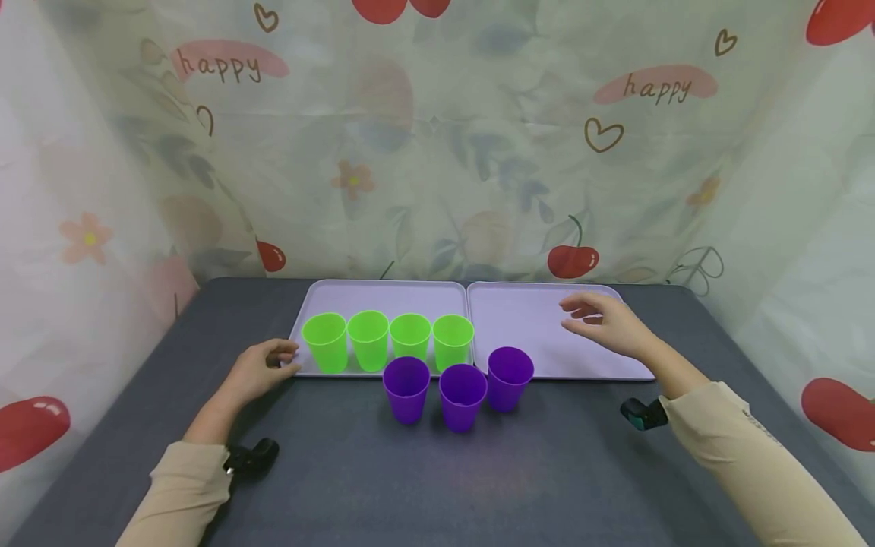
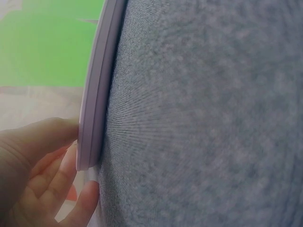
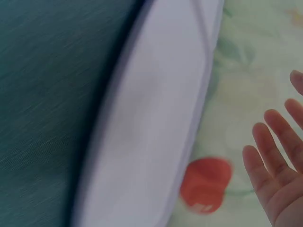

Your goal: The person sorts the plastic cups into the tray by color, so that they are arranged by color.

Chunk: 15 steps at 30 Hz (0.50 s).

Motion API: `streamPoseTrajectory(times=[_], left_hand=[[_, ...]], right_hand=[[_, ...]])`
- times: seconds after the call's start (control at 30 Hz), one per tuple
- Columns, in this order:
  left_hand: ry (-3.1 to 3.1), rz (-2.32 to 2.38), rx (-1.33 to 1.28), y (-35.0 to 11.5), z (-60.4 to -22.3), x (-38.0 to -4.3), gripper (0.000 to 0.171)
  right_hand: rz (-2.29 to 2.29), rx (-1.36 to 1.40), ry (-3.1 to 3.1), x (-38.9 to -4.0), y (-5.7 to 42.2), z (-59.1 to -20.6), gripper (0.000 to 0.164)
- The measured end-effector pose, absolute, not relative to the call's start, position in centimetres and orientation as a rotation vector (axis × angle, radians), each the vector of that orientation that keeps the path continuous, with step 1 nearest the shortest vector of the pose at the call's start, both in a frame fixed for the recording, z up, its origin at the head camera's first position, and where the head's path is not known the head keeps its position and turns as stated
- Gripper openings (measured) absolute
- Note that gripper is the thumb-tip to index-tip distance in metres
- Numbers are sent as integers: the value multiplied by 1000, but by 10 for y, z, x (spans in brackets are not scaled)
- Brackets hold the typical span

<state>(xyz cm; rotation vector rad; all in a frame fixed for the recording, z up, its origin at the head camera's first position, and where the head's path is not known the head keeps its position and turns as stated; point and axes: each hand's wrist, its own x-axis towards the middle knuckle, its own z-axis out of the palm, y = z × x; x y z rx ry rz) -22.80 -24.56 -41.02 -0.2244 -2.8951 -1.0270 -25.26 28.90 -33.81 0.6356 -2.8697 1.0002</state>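
Note:
In the head view my left hand (image 1: 260, 371) is at the front left corner of the left lilac tray (image 1: 403, 292), its fingers loosely bent. The left wrist view shows the thumb (image 2: 52, 132) at the tray rim; whether it presses there I cannot tell. Several bright green cups (image 1: 325, 342) stand upright in a row on this tray. Above the right lilac tray (image 1: 547, 304) hovers my right hand (image 1: 608, 323), fingers relaxed and holding nothing. Three purple cups, a left one (image 1: 406, 391), a middle one (image 1: 462, 399) and a right one (image 1: 509, 380), stand upright on the table before the trays.
The two trays lie side by side on a dark grey cloth-covered table (image 1: 437, 486). Behind it hangs a patterned curtain (image 1: 437, 167), with more curtain at both sides. Each wrist wears a small black camera, the left camera (image 1: 253, 458) and the right camera (image 1: 642, 414).

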Motion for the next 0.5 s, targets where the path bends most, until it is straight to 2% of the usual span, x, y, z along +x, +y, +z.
streamPoseTrajectory(times=[0.23,0.5], left_hand=[[-2905,-1030,-222,-246,-410,-228,36],[-2905,-1030,-225,-246,-410,-228,37]], right_hand=[[915,395,-2843,-234,333,-364,38],[920,120,-2915,-217,369,-382,49]])
